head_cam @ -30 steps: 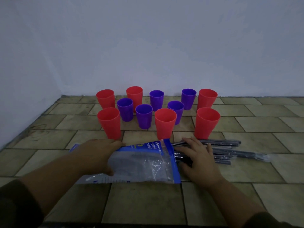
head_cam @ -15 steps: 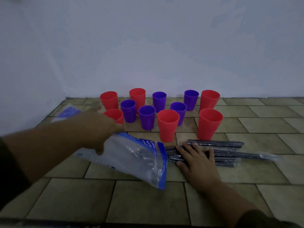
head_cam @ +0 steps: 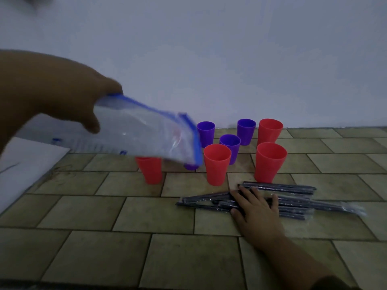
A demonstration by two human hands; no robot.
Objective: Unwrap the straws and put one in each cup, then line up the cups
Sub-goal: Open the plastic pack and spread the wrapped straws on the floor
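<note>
My left hand (head_cam: 69,97) is raised at the left, gripping a clear plastic bag with a blue edge (head_cam: 144,132); the bag hangs in the air and hides several cups behind it. My right hand (head_cam: 255,208) lies flat, fingers spread, on a pile of dark wrapped straws (head_cam: 293,197) on the tiled surface. Red cups (head_cam: 216,163) (head_cam: 270,161) (head_cam: 269,130) and purple cups (head_cam: 206,132) (head_cam: 230,146) (head_cam: 246,130) stand upright behind the straws. Another red cup (head_cam: 149,170) shows below the bag.
The cups and straws rest on a tan tiled surface (head_cam: 129,214) that meets a white wall at the back and another white wall (head_cam: 23,164) at the left. The near front tiles are bare.
My left hand has lifted the plastic bag up and to the left, off the tiles, so it now covers the left cups. My right hand has stayed pressed on the straws.
</note>
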